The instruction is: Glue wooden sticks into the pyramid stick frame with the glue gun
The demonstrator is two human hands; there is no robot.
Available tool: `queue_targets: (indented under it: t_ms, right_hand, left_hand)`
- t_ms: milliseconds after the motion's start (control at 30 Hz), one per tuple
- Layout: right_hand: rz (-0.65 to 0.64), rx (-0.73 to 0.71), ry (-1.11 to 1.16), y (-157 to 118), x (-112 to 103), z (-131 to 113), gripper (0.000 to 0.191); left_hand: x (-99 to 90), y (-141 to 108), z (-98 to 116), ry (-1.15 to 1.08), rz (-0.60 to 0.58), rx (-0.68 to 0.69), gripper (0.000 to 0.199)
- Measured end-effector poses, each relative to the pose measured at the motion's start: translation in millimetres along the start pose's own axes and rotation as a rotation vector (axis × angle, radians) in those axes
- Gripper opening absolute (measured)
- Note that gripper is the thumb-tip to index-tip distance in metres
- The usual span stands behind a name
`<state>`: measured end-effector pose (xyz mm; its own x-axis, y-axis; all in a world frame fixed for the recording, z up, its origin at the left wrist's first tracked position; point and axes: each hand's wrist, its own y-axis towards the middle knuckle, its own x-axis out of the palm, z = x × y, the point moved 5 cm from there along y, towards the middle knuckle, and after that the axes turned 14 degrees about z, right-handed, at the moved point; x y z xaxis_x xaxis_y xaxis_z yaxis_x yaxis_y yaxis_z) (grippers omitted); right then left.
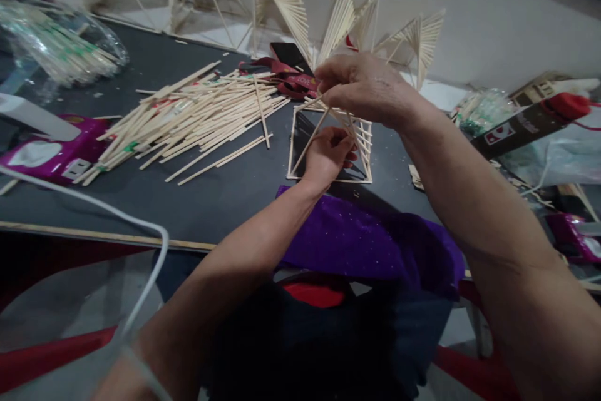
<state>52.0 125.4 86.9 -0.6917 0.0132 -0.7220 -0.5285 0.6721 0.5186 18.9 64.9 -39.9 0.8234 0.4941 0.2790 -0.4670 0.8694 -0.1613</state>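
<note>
A small frame of thin wooden sticks (290, 144) sits on the dark table, with a square base, slanting sticks that rise to a peak, and a row of sticks on its right side. My right hand (364, 87) is above the peak, its fingers pinched at the top end of a wooden stick (315, 132). Lower down, my left hand (327, 154) reaches into the frame with fingers curled together beside a slanting stick on the right. What those fingertips hold is hidden.
Loose sticks (211, 116) lie in a heap at left, near a purple power strip (70, 151) and white cable (141, 207). Finished stick models (286, 0) line the wall. A red-capped bottle (526, 126) lies at right; purple cloth (357, 238) covers the front edge.
</note>
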Motion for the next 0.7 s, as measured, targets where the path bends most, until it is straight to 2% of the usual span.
queue_targets:
  t_ms: [100,400,567,633,700]
  right_hand:
    - [-0.140,-0.003,-0.049,-3,-2,-12,0.013]
    - [-0.149,0.082,-0.061,-2,-3,-14,0.008]
    - [-0.159,0.104,-0.053,-5,-7,-17,0.008]
    - [-0.166,0.104,-0.056,-5,-7,-18,0.009]
    - [-0.177,0.101,-0.059,-6,-6,-17,0.010]
  left_hand:
    - [-0.2,0,0,0.002,0.005,0.010,0.011]
    - [-3.8,-4,2,0.006,-0.007,-0.031,0.010]
    - [-12.2,-8,-1,0.113,-0.048,-0.078,0.010]
    - [-20.5,-16,2,0.265,-0.071,-0.007,0.018]
    - [-31.0,-31,14,0.506,-0.125,0.165,0.024]
